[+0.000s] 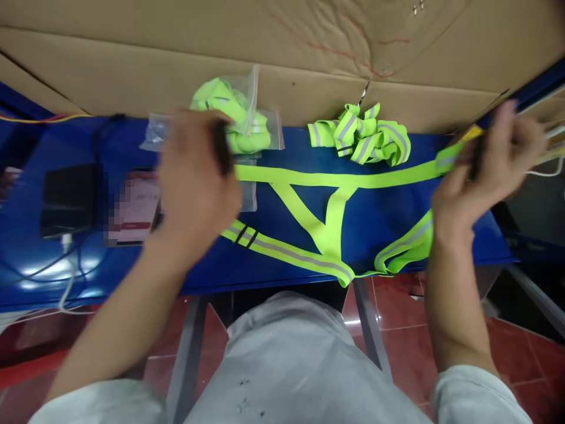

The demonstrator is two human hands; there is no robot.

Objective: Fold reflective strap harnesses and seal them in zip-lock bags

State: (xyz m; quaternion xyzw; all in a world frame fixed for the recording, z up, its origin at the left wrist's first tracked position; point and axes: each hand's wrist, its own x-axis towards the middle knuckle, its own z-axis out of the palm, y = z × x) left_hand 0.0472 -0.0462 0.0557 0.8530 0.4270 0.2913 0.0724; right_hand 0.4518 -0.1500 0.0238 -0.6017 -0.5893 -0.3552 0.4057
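A neon-yellow reflective safety harness (309, 178) is stretched sideways over the blue table, its V-shaped straps and grey-striped lower band hanging slack below. My left hand (198, 182), smeared by motion, is closed at the strap's left end, with a dark piece (222, 147) showing by the fingers. At the right end, my right hand (481, 171) pinches the strap, and a black piece, perhaps a buckle, shows at its palm. Two black bands (245, 235) sit on the lower strap near my left hand. Part of the lower loop passes behind my right wrist.
Bagged yellow straps (249, 141) lie behind my left hand. A crumpled reflective harness (375, 138) rests near the cardboard wall (282, 94). A phone-like device (135, 209), a black box (68, 200) and a white cable (70, 274) occupy the table's left side.
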